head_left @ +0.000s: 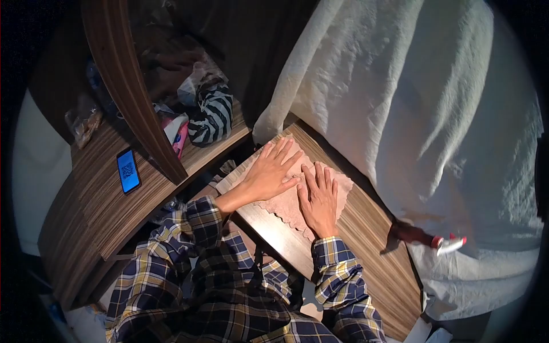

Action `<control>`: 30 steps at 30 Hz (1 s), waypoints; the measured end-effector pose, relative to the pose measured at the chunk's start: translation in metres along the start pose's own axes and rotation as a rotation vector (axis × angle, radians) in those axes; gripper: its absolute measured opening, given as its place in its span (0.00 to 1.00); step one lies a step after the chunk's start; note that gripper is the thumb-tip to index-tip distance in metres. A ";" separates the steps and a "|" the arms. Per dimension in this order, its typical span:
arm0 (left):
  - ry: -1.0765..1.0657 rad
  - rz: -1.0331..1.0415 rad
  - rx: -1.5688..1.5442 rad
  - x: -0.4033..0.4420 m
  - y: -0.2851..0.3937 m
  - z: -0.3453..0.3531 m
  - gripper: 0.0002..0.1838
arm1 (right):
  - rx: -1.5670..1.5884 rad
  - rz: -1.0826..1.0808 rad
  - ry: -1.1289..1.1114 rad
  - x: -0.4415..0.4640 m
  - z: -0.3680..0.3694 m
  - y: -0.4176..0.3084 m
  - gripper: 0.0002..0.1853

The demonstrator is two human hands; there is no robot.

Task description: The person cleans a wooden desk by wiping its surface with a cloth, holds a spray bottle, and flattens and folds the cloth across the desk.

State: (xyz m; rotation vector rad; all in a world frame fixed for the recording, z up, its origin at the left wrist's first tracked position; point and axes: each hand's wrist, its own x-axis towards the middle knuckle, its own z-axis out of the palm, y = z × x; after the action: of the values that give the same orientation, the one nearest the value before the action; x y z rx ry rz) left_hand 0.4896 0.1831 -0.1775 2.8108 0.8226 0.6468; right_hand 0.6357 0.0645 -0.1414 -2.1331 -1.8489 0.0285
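Cloth (pixel 286 206) lies flat, directly under both: your left hand (pixel 271 174), spread wide, on its left part, your right hand (pixel 321 200), less spread, on its right; long axis unclear.

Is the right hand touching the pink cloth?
Touching. The head view shows the right hand lying flat, palm down, on the pink cloth, with no gap visible between them.

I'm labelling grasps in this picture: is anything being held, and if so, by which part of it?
Nothing is held: the left hand and right hand lie flat, palms down, on the pinkish cloth, without a grip on it.
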 end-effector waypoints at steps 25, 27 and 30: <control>0.105 -0.006 0.088 0.070 -0.026 0.021 0.36 | -0.002 -0.154 0.200 -0.014 -0.057 0.039 0.29; 0.117 0.006 0.112 0.074 -0.019 0.024 0.36 | 0.187 -0.016 0.202 -0.039 -0.076 0.046 0.28; 0.089 0.009 0.215 0.069 -0.015 0.016 0.36 | 0.275 0.011 0.265 -0.031 -0.061 0.042 0.26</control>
State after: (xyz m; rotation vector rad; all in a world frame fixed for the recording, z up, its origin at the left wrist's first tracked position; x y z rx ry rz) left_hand 0.5419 0.2332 -0.1705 2.9965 0.9486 0.7301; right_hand 0.6842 0.0157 -0.0999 -1.8601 -1.5814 0.0016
